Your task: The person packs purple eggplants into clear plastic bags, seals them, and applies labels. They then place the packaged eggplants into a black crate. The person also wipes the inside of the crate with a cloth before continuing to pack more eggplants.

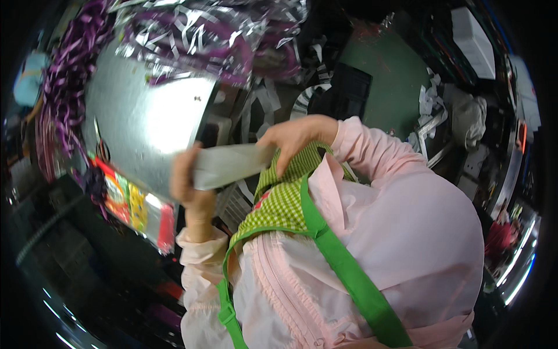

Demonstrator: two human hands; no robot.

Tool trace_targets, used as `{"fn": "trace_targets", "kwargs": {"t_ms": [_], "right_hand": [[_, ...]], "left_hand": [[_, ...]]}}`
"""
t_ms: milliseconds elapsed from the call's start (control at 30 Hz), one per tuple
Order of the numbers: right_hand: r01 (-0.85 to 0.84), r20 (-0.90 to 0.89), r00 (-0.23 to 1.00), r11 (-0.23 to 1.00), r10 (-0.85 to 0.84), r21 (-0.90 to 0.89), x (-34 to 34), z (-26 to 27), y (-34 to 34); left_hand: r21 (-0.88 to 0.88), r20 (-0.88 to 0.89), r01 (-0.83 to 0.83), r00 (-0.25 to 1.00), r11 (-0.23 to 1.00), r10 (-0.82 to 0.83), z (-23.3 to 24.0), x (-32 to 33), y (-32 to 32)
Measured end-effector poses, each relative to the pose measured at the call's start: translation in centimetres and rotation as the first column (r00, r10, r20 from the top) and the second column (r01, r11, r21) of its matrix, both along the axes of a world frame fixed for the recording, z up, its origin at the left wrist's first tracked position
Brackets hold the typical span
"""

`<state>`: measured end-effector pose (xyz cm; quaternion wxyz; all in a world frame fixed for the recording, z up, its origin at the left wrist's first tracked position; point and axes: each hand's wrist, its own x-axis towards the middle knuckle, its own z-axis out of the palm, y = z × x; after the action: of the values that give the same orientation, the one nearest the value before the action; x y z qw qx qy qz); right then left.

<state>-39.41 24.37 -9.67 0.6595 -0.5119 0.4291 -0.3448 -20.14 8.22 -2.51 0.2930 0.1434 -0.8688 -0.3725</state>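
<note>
My left hand (186,174) is closed around one end of a pale, whitish strip or folded sheet (231,165), blurred, its material unclear. The other end meets the fingers of my right hand (294,137), with the thumb below it. The piece spans the gap between both hands in front of a green checked apron (279,205). Left of my hands is a shiny metal tabletop (126,104). Scissors (102,146) rest near its left edge. Clear plastic bags (196,43) with purple contents lie at its far end.
A heap of purple strips (72,74) runs along the table's left side. Colourful plastic packaging (130,203) lies at the near edge. White scraps (429,98) and a metal frame (422,135) are on the right, by a green floor (383,65). A white box (473,41) stands at upper right.
</note>
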Motion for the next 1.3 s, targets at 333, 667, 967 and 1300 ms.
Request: {"fn": "trace_targets", "kwargs": {"t_ms": [333, 667, 967, 1300], "right_hand": [[0.023, -0.443, 0.894, 0.977, 0.074, 0.210, 0.4, 1.0, 0.8], [0.315, -0.029, 0.949, 0.946, -0.313, 0.074, 1.5, 14.3, -3.4], [-0.057, -0.203, 0.979, 0.991, 0.032, -0.119, 6.0, 16.9, -9.8], [-0.105, 0.250, 0.963, 0.994, 0.099, 0.011, 1.6, 9.1, -10.2]], "left_hand": [[-0.652, -0.269, -0.546, 0.815, 0.526, 0.513, 11.7, 14.8, -8.1], [0.542, 0.439, -0.382, 0.888, 0.748, 0.135, 1.0, 16.4, 1.0], [-0.485, 0.024, -0.042, 0.998, 0.874, 0.061, 10.5, 5.6, 1.2], [-0.565, -0.044, -0.093, 0.996, 0.819, 0.083, 15.0, 3.6, -1.2]]}}
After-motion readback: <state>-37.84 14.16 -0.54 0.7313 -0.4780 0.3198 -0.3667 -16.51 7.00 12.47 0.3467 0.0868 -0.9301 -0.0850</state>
